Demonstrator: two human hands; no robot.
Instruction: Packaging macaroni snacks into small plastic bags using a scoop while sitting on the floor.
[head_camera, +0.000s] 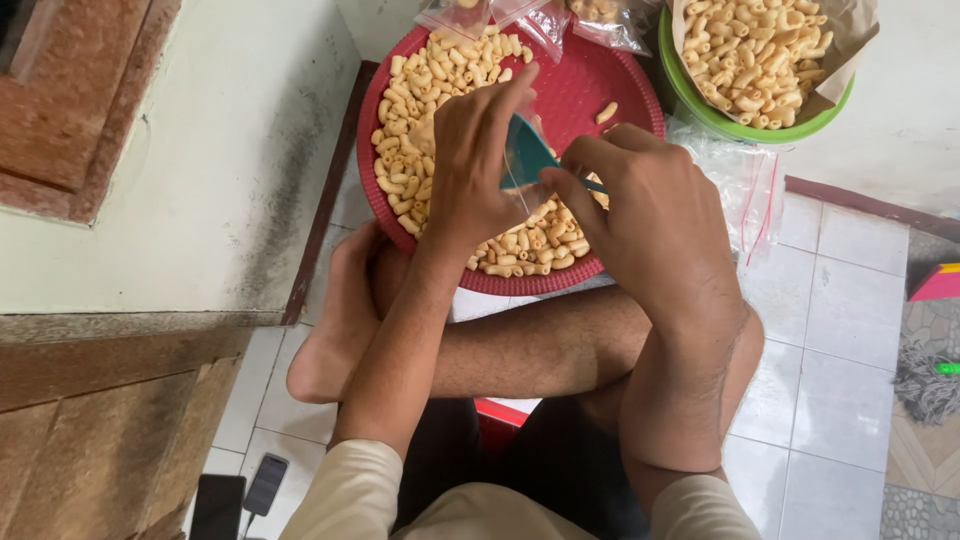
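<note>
We note both forearms extended forward, bare, sleeves at elbows. Left hand (475, 165) raised, fingers together and curled. Right hand (650, 215) beside it, fingers pinched, knuckles up.

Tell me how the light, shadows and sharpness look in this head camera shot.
Head view: soft, even daylight, no hard shadows; the left hand and right hand are sharp over the red tray; faint glare on the clear plastic bags; the white tiled floor is bright but not blown out; edges bend slightly.
</note>
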